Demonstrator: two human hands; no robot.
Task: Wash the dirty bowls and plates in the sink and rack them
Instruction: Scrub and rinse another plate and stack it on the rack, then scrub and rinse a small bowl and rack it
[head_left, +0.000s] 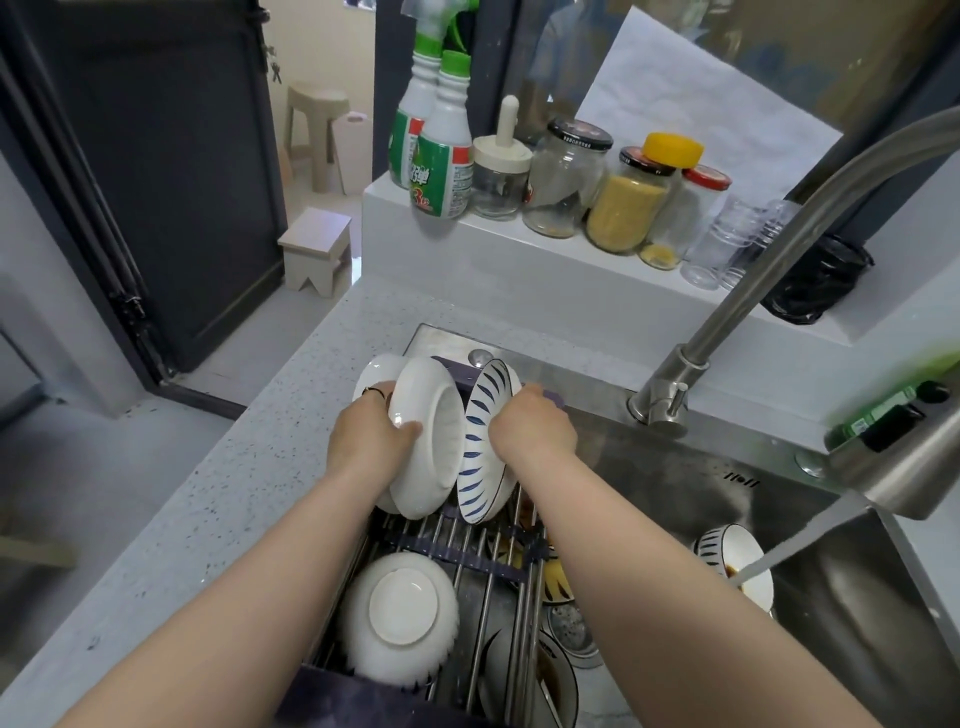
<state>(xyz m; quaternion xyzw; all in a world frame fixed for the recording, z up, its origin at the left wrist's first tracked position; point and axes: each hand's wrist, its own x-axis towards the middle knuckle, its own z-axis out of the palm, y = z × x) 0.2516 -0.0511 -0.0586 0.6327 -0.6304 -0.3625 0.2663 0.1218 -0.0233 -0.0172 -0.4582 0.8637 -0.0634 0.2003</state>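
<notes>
A roll-up metal rack (483, 582) lies across the left part of the steel sink (727, 483). My left hand (371, 431) grips a white bowl (436, 441) standing on edge at the rack's far end, with another white dish (371, 374) behind it. My right hand (535, 428) holds the rim of a blue-striped plate (480, 447), upright beside the white bowl. A white bowl (400, 616) lies upside down on the near rack. Dirty dishes (558, 680) lie under the rack. A striped bowl (740, 566) with brown residue sits under running water.
The faucet (753, 291) arches over the sink from the right, its head (904, 467) spraying water. A ledge behind holds spray bottles (441, 161), glass jars (566, 176), plastic cups (727, 244) and a black bag (821, 280). A speckled countertop (234, 493) runs to the left.
</notes>
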